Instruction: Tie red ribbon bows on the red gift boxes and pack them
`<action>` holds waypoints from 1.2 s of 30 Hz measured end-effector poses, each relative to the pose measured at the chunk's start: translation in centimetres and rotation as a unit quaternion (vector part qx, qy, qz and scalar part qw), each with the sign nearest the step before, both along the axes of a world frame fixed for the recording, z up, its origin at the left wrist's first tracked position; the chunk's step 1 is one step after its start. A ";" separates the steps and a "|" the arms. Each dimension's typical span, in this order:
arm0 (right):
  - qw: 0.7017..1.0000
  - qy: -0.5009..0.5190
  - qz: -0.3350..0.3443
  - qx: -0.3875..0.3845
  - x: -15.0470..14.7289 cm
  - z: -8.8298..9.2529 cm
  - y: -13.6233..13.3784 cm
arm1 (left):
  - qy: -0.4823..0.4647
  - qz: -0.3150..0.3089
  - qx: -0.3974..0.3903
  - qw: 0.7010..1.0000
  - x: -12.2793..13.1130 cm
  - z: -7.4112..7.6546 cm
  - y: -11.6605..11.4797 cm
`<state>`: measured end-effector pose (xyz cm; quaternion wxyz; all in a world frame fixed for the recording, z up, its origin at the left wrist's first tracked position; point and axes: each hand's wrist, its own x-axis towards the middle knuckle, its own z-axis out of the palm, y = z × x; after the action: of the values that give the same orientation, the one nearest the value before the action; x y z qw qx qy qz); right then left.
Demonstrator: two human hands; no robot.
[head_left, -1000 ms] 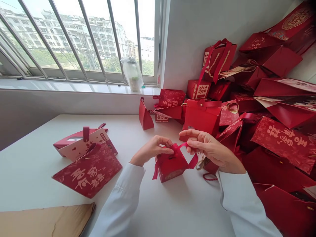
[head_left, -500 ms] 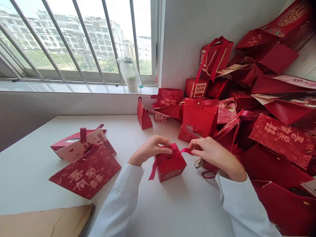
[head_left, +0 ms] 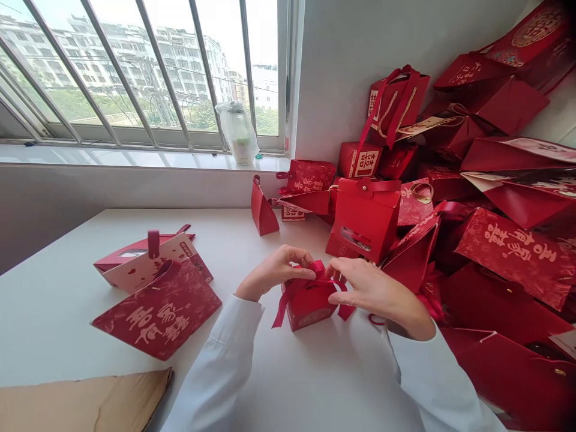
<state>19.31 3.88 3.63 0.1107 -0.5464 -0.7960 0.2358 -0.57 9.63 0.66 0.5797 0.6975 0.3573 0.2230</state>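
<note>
Over by the heaped red paper gift bags [head_left: 508, 258], on a white tabletop [head_left: 58, 312], a small red cardboard box [head_left: 310, 309] sits between both hands. The left hand [head_left: 274, 273] pinches a red satin ribbon [head_left: 279, 312] against its top, and the right hand [head_left: 375, 294] grips the ribbon too, right beside it.

You can pass over the white counter [head_left: 252, 372] from your left hand [head_left: 274, 273] to the flat red printed card [head_left: 157, 312]. Your right hand [head_left: 375, 294] has less room: an upright red paper gift box [head_left: 366, 219] stands just ahead, and a heap of red paper bags [head_left: 508, 288] crowds its right side.
</note>
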 end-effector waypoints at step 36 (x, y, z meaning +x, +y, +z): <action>0.977 0.149 -0.114 0.105 -2.8 0.1 -0.3 | 0.149 0.102 0.268 0.946 2.4 1.3 -2.6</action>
<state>16.51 3.56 3.74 0.3111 -0.5772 -0.7235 0.2160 1.83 7.08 1.95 0.2854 0.8123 0.4358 0.2624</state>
